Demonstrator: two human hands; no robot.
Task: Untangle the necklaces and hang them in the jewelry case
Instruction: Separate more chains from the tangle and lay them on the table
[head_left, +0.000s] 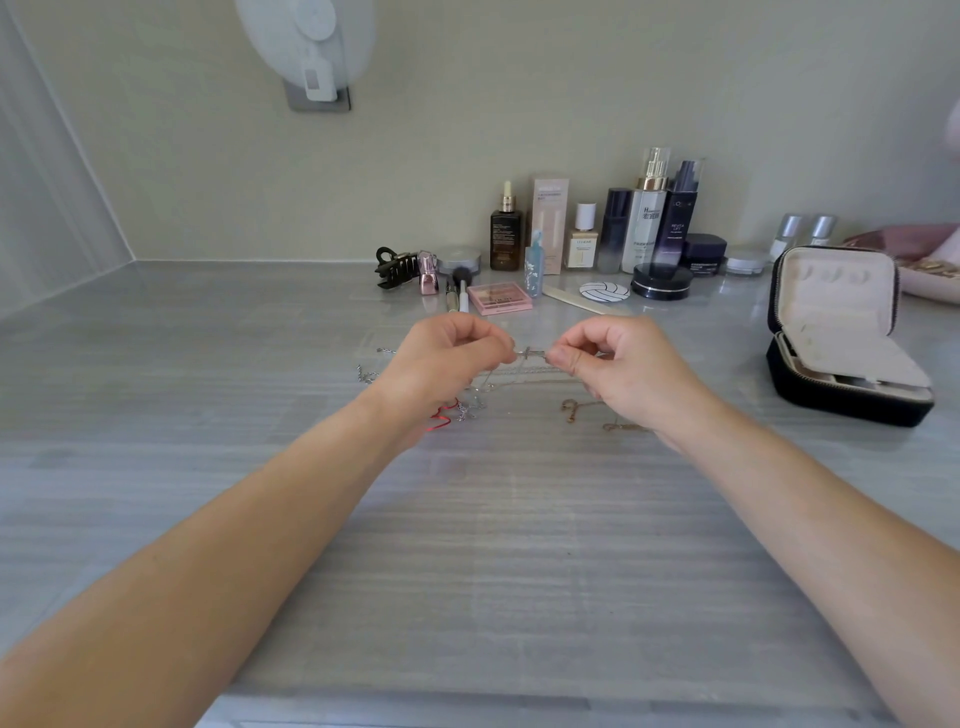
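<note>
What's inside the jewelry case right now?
The jewelry case stands open: cream lining, small hooks in the lid with no chain visibly hanging, and divided compartments in the base. The near wall hides what lies in them.

Soft, even light fills the room, and shadows on the grey table (208, 364) are faint. The table shines a little in the upper right. The edges bend outward. The thin chains (519, 370) look blurry.

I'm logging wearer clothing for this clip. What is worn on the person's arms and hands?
Both forearms are bare, no sleeve in view. The left hand and right hand wear no gloves; no ring, watch or bracelet is visible on either.
</note>
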